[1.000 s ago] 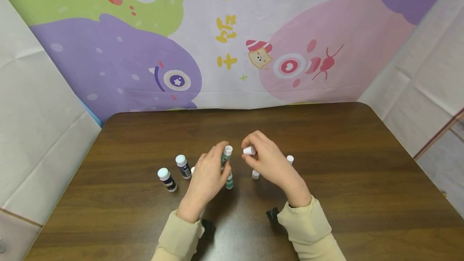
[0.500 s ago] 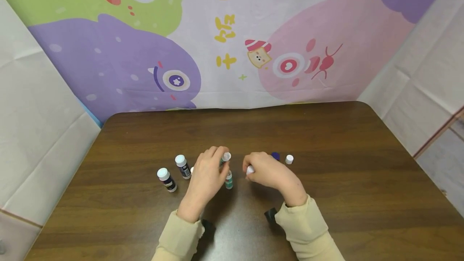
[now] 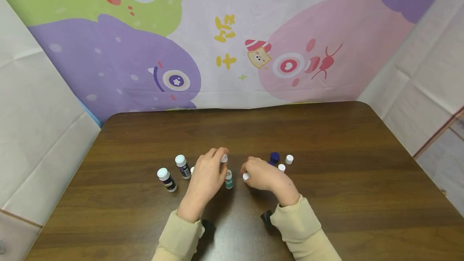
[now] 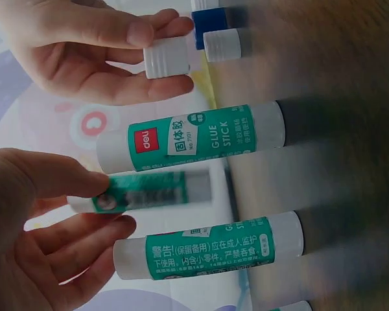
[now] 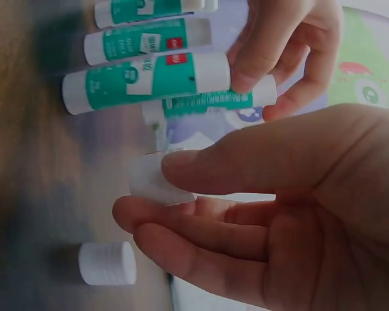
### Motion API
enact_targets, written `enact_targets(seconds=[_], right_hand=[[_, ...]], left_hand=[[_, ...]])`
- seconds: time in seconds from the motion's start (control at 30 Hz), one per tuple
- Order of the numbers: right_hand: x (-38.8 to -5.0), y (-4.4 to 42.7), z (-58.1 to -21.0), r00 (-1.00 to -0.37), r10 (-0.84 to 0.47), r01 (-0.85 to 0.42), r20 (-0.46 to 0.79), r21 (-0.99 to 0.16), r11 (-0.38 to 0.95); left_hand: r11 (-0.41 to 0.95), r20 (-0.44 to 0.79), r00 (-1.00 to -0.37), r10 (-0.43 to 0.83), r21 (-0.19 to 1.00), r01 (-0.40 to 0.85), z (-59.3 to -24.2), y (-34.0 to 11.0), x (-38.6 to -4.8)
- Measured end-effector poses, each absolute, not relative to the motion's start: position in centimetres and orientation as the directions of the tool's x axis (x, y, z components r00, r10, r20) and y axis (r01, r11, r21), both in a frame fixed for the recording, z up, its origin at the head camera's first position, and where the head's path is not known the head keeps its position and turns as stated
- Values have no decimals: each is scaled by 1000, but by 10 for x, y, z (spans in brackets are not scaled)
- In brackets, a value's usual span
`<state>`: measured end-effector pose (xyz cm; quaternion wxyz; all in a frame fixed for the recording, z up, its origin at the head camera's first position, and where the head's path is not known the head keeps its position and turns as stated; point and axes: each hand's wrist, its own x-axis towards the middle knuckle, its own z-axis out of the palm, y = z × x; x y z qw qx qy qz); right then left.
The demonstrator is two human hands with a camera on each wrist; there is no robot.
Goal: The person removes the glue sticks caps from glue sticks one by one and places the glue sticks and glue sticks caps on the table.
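My left hand grips a green-and-white glue stick between thumb and fingers, just off the table. Two more green glue sticks, one nearer the right hand and another, stand upright on either side of it in the left wrist view. In the head view, one green stick shows beside the left hand. My right hand pinches a white ribbed cap low over the table, right of the sticks. Whether that cap touches the table is unclear.
Two dark-labelled tubes with white tops, one in front of the other, stand at left. Right of the right hand lie a dark blue cap and white caps. A printed cloth hangs behind the table.
My right hand has moved down towards the table and slightly left, still pinching the white cap, uncovering caps behind it. My left hand has lowered the glue stick.
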<state>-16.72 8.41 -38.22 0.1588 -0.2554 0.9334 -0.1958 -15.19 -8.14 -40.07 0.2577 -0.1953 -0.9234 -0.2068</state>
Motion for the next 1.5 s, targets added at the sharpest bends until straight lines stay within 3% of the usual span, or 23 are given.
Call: enact_targets(seconds=[0.3,0.5,0.77,0.97,1.27,1.5], right_hand=[[-167,78,-390,-793,-550,-403,-262,-452,796],[-166,76,-393,-809,-530,-394,-253,-435,810],[-167,69,-401,-878,-401,-343,-260,-241,908],[-166,66,-404,-896,-370,-325,-246,-203,924],[-166,74,-389,-881,-406,-329,-245,-300,895],[-165,88,-370,-919,-386,-341,-79,-332,879]], left_hand=[[871,509,-809,295,206,447,-403,-83,-152],[875,490,-817,304,195,443,-404,-84,-151],[882,474,-828,299,194,430,-405,-84,-151],[887,483,-826,292,186,422,-406,-84,-151],[886,493,-818,295,180,428,-406,-87,-152],[881,484,-821,302,186,434,-405,-89,-153]])
